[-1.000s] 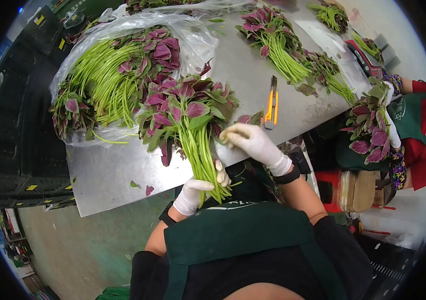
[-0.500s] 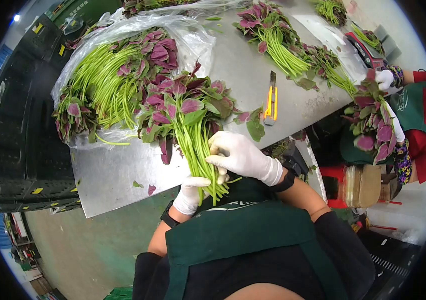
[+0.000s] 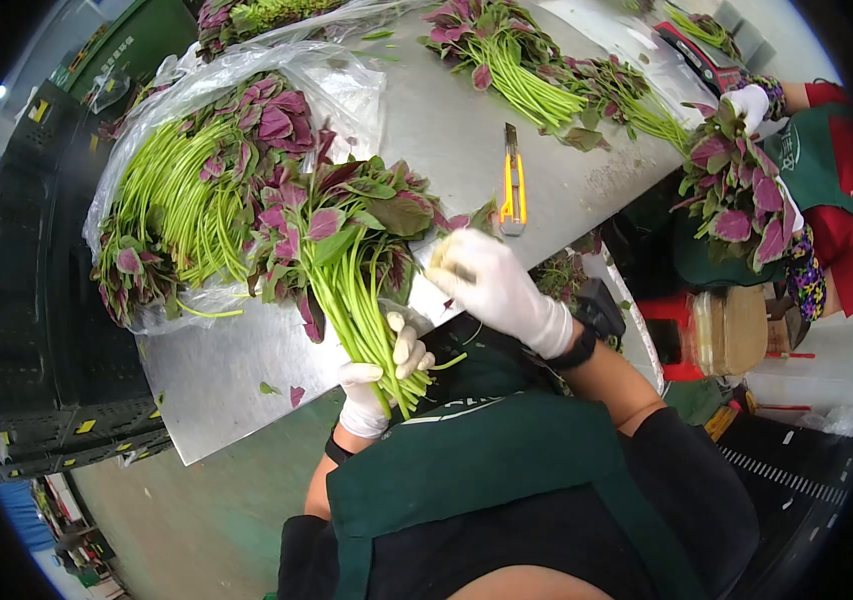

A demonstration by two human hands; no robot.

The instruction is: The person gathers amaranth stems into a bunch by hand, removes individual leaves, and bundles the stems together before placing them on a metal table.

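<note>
My left hand (image 3: 379, 380), in a white glove, is wrapped round the lower stems of a bunch of amaranth (image 3: 352, 290). Its purple and green leaves point away from me, over the table edge. One stem sticks out to the right of the grip. My right hand (image 3: 502, 290), also gloved, is raised just right of the bunch and apart from its stems. Its fingers are curled together, and whatever may be between them is hidden. Beyond it, an orange utility knife (image 3: 514, 190) lies on the metal table (image 3: 237, 375).
A big amaranth pile (image 3: 172, 200) lies in clear plastic at left. More bunches (image 3: 527, 85) lie farther back. Dark crates (image 3: 37, 270) are stacked at left. At right a co-worker's gloved hand (image 3: 747, 105) holds another bunch (image 3: 737, 190), near a red scale (image 3: 692, 55).
My right hand has come off the stems and moved up and to the right. My left hand still holds the bunch, its fingers now visible round the stems. The view has shifted slightly.
</note>
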